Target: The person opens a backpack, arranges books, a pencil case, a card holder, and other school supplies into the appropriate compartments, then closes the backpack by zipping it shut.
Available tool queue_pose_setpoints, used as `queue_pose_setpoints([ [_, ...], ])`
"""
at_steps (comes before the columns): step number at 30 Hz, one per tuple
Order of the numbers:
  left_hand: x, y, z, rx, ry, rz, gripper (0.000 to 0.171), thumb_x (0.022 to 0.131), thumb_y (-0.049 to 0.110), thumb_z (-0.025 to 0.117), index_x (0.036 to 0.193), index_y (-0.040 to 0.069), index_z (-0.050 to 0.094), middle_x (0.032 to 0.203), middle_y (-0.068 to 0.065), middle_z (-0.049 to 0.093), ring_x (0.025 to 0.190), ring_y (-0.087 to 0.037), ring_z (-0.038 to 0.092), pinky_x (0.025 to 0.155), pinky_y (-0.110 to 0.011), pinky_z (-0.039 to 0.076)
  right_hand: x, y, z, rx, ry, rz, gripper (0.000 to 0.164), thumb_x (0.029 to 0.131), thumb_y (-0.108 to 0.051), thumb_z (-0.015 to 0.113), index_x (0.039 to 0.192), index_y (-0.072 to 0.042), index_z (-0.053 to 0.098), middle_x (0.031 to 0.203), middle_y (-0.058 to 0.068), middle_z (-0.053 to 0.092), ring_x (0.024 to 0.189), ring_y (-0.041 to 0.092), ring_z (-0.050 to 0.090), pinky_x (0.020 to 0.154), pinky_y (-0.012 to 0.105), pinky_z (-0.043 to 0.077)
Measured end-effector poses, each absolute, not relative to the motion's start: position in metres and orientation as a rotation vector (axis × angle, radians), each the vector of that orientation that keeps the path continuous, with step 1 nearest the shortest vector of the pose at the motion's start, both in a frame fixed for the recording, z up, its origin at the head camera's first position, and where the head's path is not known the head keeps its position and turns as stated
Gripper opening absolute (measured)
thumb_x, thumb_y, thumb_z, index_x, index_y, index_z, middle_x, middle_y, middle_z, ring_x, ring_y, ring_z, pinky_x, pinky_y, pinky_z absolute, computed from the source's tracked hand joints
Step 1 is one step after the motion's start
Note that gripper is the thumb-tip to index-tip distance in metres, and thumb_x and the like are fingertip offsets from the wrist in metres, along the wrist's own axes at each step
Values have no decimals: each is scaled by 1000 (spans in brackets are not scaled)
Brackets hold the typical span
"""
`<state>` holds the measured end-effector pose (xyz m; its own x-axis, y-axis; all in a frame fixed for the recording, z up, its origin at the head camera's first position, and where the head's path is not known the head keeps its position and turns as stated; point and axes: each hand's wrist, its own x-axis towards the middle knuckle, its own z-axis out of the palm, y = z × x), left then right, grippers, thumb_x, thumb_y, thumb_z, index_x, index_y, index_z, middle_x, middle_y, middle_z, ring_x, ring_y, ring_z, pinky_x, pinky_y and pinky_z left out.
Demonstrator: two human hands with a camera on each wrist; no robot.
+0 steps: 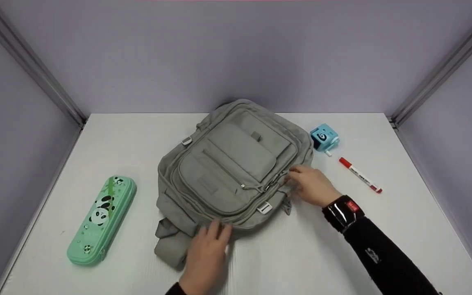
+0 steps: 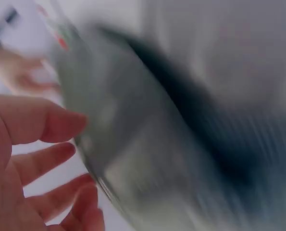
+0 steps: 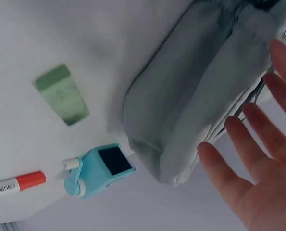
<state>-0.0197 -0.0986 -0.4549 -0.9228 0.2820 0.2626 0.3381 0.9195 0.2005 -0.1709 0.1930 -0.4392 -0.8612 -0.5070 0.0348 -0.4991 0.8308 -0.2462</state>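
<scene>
A grey backpack (image 1: 242, 147) lies front side up on the white table, tilted to one side. My left hand (image 1: 207, 254) is at its near lower edge; the left wrist view, blurred, shows this hand (image 2: 42, 163) with fingers apart beside the grey fabric (image 2: 133, 130). My right hand (image 1: 312, 186) is at the bag's right side, by the zipper pulls (image 1: 266, 187). In the right wrist view the fingers of this right hand (image 3: 263, 159) are spread along the bag's zippered edge and grip nothing. Whether any fingertip touches the bag, I cannot tell.
A green panda pencil case (image 1: 103, 221) lies at the left. To the right are a blue pencil sharpener (image 1: 324, 137) with a crank and a red-capped marker (image 1: 361, 175). A small green block (image 3: 62, 94) shows in the right wrist view. Panels (image 1: 236, 57) enclose the table.
</scene>
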Motion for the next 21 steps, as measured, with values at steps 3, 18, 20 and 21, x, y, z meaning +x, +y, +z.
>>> queue_pose_setpoints([
  [3,-12,-81,-462,-573,-2905,-462,57,74,5,81,127,14,62,130,-20,56,89,-30,62,65,-37,53,-180,193,-437,-873,3009,-277,28,70,4,78,94,-9,74,102,10,70,94,32,67,81,51,54],
  [18,-35,-111,-479,-340,-3001,-674,52,84,5,69,134,-1,55,144,-25,48,119,-45,58,98,-53,51,-143,169,-455,-943,3142,-239,13,74,1,75,71,-11,70,69,5,71,67,25,68,74,43,54],
  [20,-42,-119,-480,-309,-2981,-667,52,85,4,69,134,-3,55,144,-25,48,121,-48,57,100,-55,49,-136,163,-456,-981,3143,-275,12,75,0,76,72,-10,69,70,4,70,67,24,68,68,40,55],
  [21,-45,-122,-481,-297,-2971,-667,51,85,4,69,134,-4,55,144,-26,48,121,-49,57,101,-56,49,-132,161,-457,-991,3143,-290,12,75,-1,76,73,-10,69,70,4,69,68,24,68,66,38,54],
])
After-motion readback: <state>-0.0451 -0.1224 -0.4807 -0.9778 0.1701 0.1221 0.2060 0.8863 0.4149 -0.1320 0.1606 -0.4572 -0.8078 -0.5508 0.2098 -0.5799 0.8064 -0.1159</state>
